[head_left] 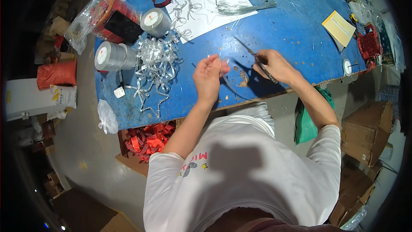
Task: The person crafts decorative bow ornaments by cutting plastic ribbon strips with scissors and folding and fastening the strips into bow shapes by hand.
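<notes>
Head view: left hand [209, 75] pinches a thin silver ribbon piece [224, 65] above the blue table [292, 25]; right hand [274, 65] grips slim scissors [259, 62]. Ribbon looks light, limp, slippery; pinch near its end.

My left hand [209, 76] sits near the centre of view, raised with the wrist bent, the fingers curled together and pinched toward two o'clock. Its bare forearm runs down toward seven o'clock to my short white sleeve. My right hand [274, 65] lies at about one o'clock from it, knuckles up, fingers closed in a grip. That forearm angles down toward five o'clock, elbow bent.
</notes>
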